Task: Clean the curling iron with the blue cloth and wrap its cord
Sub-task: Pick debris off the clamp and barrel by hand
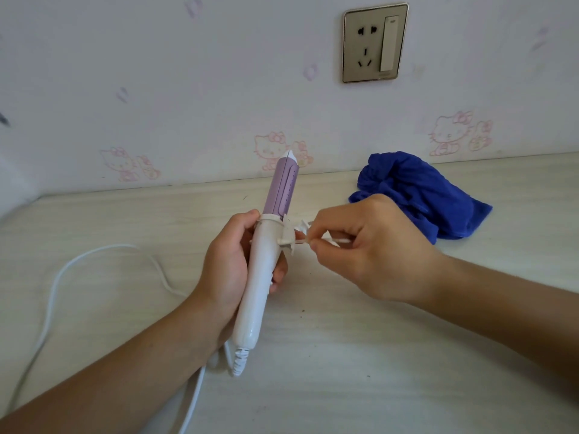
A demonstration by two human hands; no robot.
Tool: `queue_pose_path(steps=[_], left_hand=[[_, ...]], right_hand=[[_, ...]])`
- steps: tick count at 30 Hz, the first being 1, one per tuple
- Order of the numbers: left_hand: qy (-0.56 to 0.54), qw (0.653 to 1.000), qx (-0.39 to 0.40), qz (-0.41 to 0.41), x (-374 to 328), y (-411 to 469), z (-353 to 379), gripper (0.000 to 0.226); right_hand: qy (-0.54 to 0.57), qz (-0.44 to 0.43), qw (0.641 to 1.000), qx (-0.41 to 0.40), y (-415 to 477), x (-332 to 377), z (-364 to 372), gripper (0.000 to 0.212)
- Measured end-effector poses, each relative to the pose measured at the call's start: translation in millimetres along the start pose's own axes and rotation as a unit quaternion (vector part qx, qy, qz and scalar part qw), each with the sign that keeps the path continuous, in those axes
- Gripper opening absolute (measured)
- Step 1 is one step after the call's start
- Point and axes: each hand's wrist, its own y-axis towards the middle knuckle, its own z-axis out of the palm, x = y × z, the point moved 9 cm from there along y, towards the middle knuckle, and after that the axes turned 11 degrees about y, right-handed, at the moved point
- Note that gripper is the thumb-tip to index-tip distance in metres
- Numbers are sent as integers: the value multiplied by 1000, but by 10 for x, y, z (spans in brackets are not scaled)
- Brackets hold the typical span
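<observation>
Cord work at the curling iron's collar, head view.
Left hand (225, 264) held the white-handled, purple-barrelled curling iron (264, 261) upright over the pale wooden tabletop (344, 355), grip closed round the handle. Right hand (369, 252) pinched a small white piece (297, 238) by the collar; I could not tell what it was. Crumpled blue cloth (419, 195) lay behind, untouched. White cord (53, 289) trailed loose on the left and probably wanted even, slack turns.
</observation>
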Motion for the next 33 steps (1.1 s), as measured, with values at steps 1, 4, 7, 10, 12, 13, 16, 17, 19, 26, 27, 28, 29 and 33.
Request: queue_pose_path(steps=[1,4,7,10,12,13,16,17,19,26,27,28,29,33], left_hand=[[-1,1000,2,2,-4,1,5,43],[-2,1000,15,10,-2,1,24,45],[0,1000,2,6,15,10,-4,50],[2,1000,2,10,-16,-3,16,44],[8,1000,1,11,-8,1,8,45],[9,1000,0,11,3,4,-2,48],[2,1000,7,4,17,2,3,48],[-2,1000,9,0,17,-2,14,49],[1,1000,8,-2,26,3,16,53],[2,1000,1,0,35,9,0,55],[1,1000,1,2,29,11,0,51],[2,1000,0,5,27,12,-7,48],[2,1000,1,6,27,12,-9,47],[-5,1000,4,3,34,4,-4,48]], right_hand=[[3,3,1000,-7,6,-16,-15,16],[8,12,999,-30,29,-54,-78,15],[-1,3,1000,-17,28,-21,-45,15],[-7,17,999,-27,36,-75,-82,17],[-11,10,1000,-10,34,-41,-56,18],[-10,5,1000,4,32,-17,-33,17],[-7,15,1000,-2,70,-45,-87,19],[-11,22,1000,-9,81,-66,-115,19],[-20,21,1000,0,74,-51,-97,19],[-22,28,999,5,96,-48,-128,19],[-22,24,999,17,90,-27,-99,19],[-22,18,999,31,82,-1,-61,19],[-20,16,999,36,80,11,-42,19],[-17,31,999,14,93,-41,-114,19]])
